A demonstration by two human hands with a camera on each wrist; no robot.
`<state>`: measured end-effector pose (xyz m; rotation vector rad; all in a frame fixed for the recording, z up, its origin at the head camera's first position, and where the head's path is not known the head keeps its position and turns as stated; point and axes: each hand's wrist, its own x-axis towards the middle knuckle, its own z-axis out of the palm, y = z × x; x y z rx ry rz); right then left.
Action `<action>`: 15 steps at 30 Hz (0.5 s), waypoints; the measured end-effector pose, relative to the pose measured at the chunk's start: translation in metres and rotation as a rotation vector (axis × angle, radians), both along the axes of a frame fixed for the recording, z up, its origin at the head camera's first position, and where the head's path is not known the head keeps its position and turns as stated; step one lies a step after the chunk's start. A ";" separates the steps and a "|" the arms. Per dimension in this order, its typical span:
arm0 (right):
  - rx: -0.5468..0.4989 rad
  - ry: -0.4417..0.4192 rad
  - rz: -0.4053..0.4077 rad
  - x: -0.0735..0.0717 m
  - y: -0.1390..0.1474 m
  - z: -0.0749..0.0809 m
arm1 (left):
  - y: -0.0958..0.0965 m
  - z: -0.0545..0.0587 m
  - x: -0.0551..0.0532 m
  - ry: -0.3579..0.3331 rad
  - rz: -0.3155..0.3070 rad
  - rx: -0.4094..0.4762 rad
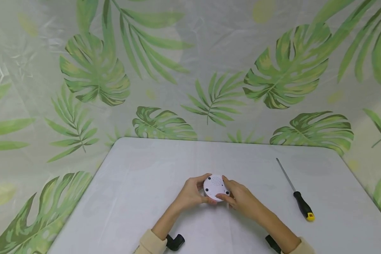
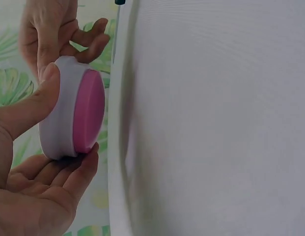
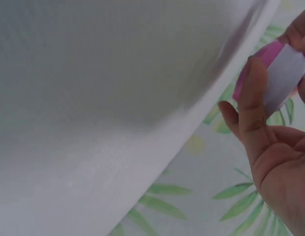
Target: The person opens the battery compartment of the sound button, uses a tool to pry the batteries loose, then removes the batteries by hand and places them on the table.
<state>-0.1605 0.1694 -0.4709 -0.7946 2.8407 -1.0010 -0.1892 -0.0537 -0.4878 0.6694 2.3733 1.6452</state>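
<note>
Above the white table, both hands hold a small round button device (image 1: 213, 188). Its white back faces up in the head view, with a patch of small holes and several black dots near the rim. The left wrist view shows a pink domed front (image 2: 91, 113) on its other side. My left hand (image 1: 190, 192) grips the rim from the left, thumb on the near side and fingers around the far side. From the right, my right hand (image 1: 242, 199) pinches the device, its thumb over the lower back and a finger at the upper right rim.
A screwdriver (image 1: 295, 192) with a black and yellow handle lies on the right of the white table (image 1: 139, 169), tip pointing away. A leaf-patterned sheet (image 1: 209, 53) spreads behind and around the table. Black wrist gear (image 1: 175, 242) shows by the left sleeve.
</note>
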 end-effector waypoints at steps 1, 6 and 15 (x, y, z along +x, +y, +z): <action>0.015 0.026 -0.013 0.001 -0.001 -0.001 | 0.000 0.000 0.000 -0.011 -0.004 0.017; 0.073 0.154 -0.058 0.003 -0.007 -0.008 | 0.000 0.000 -0.001 -0.061 -0.002 0.076; 0.219 0.290 -0.117 0.007 -0.014 -0.015 | 0.003 -0.003 -0.004 -0.145 -0.020 0.141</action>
